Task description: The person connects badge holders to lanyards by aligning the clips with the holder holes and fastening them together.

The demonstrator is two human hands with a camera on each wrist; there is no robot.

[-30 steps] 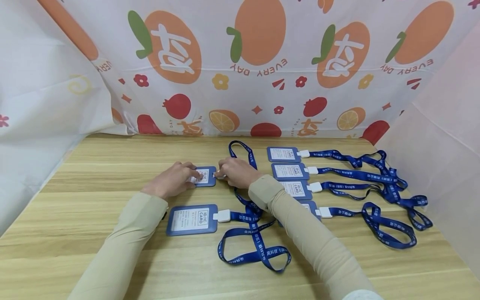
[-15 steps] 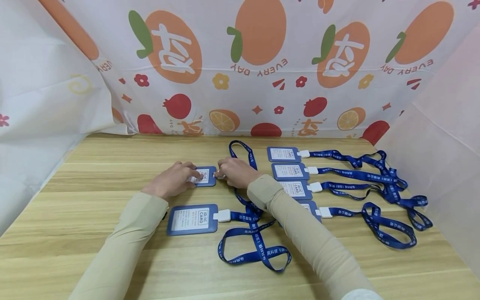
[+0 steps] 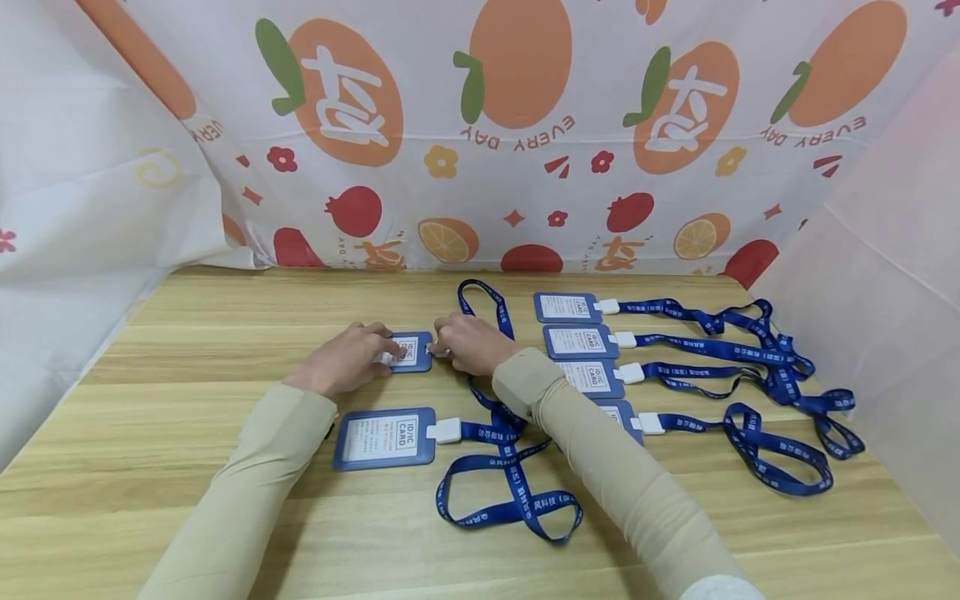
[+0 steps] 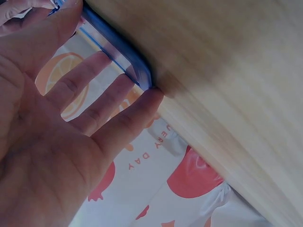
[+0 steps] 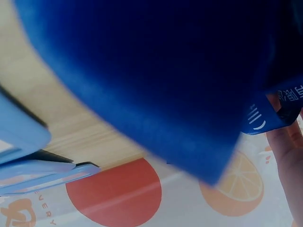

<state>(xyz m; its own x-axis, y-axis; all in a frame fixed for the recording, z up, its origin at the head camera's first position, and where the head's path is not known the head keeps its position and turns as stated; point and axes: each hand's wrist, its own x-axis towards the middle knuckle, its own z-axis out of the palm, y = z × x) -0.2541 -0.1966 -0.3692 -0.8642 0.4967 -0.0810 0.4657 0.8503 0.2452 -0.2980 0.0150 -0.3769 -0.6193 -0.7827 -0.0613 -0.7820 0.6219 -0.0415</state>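
Observation:
My left hand [image 3: 348, 357] holds a blue-framed ID card holder [image 3: 422, 352] on the table, its fingers over the holder's left part. In the left wrist view the thumb and several fingertips touch the edges of this holder [image 4: 125, 49]. At the holder's right end, my right hand [image 3: 471, 342] pinches the small white clip, mostly hidden by the fingers. From there a blue lanyard [image 3: 495, 304] loops up behind the hand. The right wrist view is largely covered by a blurred blue band [image 5: 142, 94]; part of the right hand [image 5: 286, 156] shows at the edge.
Nearer me lies another card holder [image 3: 345, 442] with a white clip [image 3: 447, 431] and a twisted lanyard [image 3: 517, 487]. Several card holders with lanyards are lined up at right, such as one holder [image 3: 547, 308]. A fruit-print cloth [image 3: 427, 200] hangs behind the wooden table [image 3: 187, 333].

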